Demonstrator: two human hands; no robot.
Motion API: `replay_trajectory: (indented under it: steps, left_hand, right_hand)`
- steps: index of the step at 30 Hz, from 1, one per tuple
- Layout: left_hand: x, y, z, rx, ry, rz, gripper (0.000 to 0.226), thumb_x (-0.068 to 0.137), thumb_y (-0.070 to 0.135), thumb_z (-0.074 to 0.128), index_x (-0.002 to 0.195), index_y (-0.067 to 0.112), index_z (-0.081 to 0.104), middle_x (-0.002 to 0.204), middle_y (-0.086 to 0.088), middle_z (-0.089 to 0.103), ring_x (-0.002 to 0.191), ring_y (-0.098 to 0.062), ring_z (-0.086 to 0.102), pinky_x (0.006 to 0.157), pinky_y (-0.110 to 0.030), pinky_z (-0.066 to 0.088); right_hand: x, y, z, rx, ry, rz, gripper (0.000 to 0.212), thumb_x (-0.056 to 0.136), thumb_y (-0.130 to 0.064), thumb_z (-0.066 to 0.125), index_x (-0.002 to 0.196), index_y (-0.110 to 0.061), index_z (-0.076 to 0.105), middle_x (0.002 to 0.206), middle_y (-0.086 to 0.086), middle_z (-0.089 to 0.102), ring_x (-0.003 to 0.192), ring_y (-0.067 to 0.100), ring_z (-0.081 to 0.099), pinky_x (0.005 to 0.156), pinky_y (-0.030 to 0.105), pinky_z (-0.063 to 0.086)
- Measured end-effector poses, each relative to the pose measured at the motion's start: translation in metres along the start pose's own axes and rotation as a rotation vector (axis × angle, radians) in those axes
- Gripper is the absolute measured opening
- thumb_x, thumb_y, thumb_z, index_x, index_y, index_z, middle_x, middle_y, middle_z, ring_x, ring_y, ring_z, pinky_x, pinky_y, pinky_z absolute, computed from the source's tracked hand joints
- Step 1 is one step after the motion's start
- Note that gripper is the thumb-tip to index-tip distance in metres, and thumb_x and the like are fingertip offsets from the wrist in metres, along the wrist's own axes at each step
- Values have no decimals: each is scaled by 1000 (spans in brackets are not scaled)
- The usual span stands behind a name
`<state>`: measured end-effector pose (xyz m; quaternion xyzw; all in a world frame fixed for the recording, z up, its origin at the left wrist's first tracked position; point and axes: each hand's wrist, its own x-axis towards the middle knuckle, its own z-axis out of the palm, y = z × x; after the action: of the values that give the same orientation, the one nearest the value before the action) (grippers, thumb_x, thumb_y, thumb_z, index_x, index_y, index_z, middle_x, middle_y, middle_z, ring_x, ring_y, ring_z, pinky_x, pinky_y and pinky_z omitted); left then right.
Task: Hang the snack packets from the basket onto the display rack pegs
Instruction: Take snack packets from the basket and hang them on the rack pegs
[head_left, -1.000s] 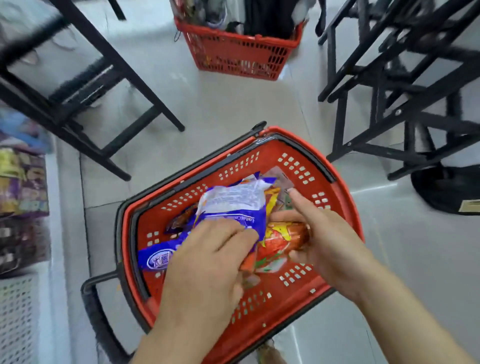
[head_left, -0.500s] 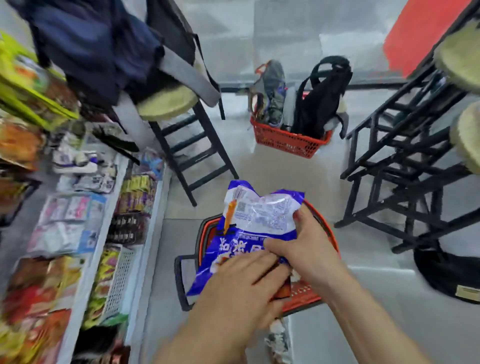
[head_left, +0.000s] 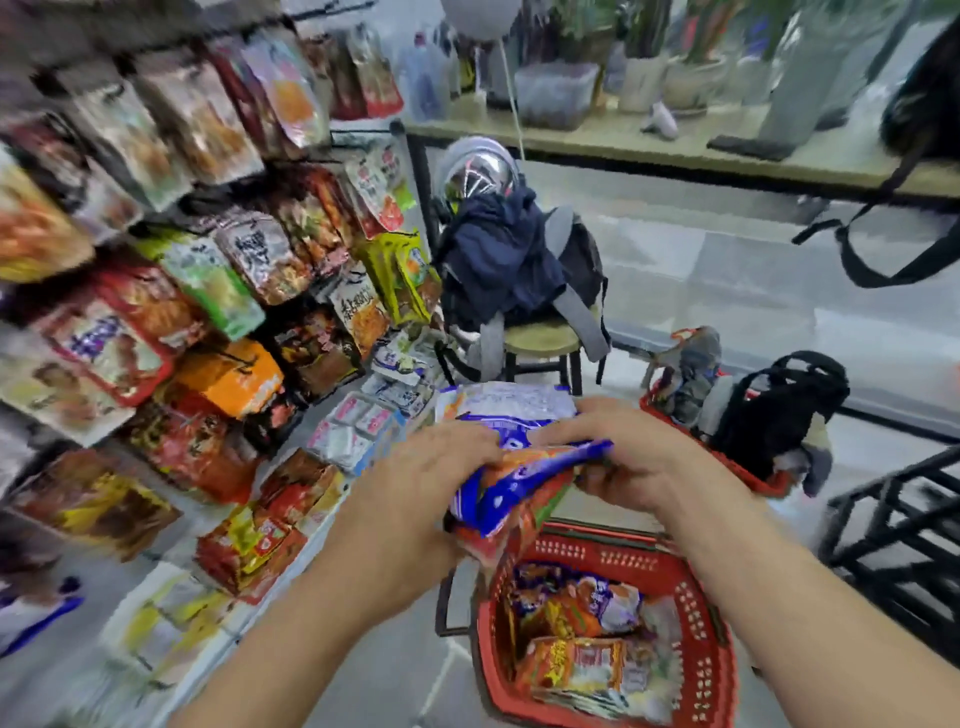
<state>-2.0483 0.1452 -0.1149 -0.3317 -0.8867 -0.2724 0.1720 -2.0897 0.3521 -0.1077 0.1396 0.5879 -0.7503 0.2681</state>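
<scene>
My left hand (head_left: 415, 499) and my right hand (head_left: 639, 457) both grip the same bundle of snack packets (head_left: 519, 467), fingers curled over its top edge, with a blue-and-white packet uppermost and orange ones beneath. The bundle hangs in the air just above the far rim of the red basket (head_left: 711, 634) and touches nothing else. So I judge that this batch is picked up and its hanging is not yet begun, as no packet in my hands is near a peg. Inside the basket, loose packets (head_left: 582, 649) lie in a heap, orange and purple ones, enough that several more trips look needed. To the left of the basket and higher stands the display rack (head_left: 208, 260), thick with hanging packets in many rows. The picture is blurred there, so I cannot make out a bare peg or tell which row my bundle belongs on. What is left, as I read it, is to part one packet from the bundle, find its hole, carry it leftward from the basket to a free peg, and go on until the basket holds none. Beyond the basket sits a stool (head_left: 540, 338) loaded with a dark jacket and a backpack. Beyond the basket to the right, a second basket (head_left: 763, 483) holds bags. Neither has a part in the job.
</scene>
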Motion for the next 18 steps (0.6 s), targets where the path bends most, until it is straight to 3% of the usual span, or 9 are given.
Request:
replay_trajectory:
  steps: [2,3,4,6,7,9,11,14,18]
  left_hand:
    - [0,3,-22,-3,66,-34,38,75,39,59,112,29,55,120,7,55,107,-8,57,93,-19,42]
    - [-4,3,-33,-55,94,-94,34,78,41,61,110,29,59,118,9,59,103,-7,61,90,-23,48]
    - [-10,4,-43,-113,116,-149,32,80,40,63,109,28,64,114,11,65,102,-5,64,88,-28,51]
    - [-25,7,-61,-175,146,-230,33,78,30,63,110,28,68,112,14,69,105,-2,64,88,-30,53]
    - [-32,6,-68,-156,179,-249,37,76,26,61,112,29,67,114,16,68,106,4,63,88,-27,53]
    - [-48,2,-81,-103,281,-312,38,76,21,60,112,33,63,108,22,67,95,15,61,81,-19,53]
    - [-61,-2,-97,-175,419,-526,7,82,16,67,81,23,69,64,16,66,59,5,57,56,-23,46]
    - [-84,-19,-123,-479,718,-936,36,84,14,72,54,16,53,48,6,45,48,-15,38,51,-27,29]
    - [-128,-30,-162,-667,840,-1137,31,74,26,80,85,2,63,71,-12,60,64,-25,55,62,-42,48]
  right_hand:
    - [5,-5,24,6,-31,24,41,86,2,51,55,-14,73,46,-7,49,37,2,32,41,14,10]
    - [7,-6,37,69,-109,33,35,83,-1,53,58,-14,74,49,-5,55,42,5,37,44,15,12]
    - [4,-8,54,77,-170,27,17,74,-6,63,72,-12,78,69,5,71,57,15,45,51,16,20]
    - [10,-4,76,47,-203,2,48,55,-12,76,103,-8,76,132,27,55,96,23,37,70,25,30]
    - [10,-2,87,28,-252,13,49,58,-11,75,106,-3,74,135,30,51,94,23,39,76,27,37]
    - [3,-4,112,6,-294,27,17,81,-9,64,91,-1,74,87,19,74,56,13,52,54,16,49]
    - [-8,-4,134,38,-379,63,37,97,-16,48,73,-6,74,60,6,67,38,8,55,31,11,37]
    - [-25,-2,170,51,-460,18,41,94,-41,51,117,-9,60,94,24,73,70,28,74,37,22,44]
    - [-27,14,208,-537,-272,-352,63,82,-46,69,139,-38,42,111,-7,69,102,11,66,67,29,54]
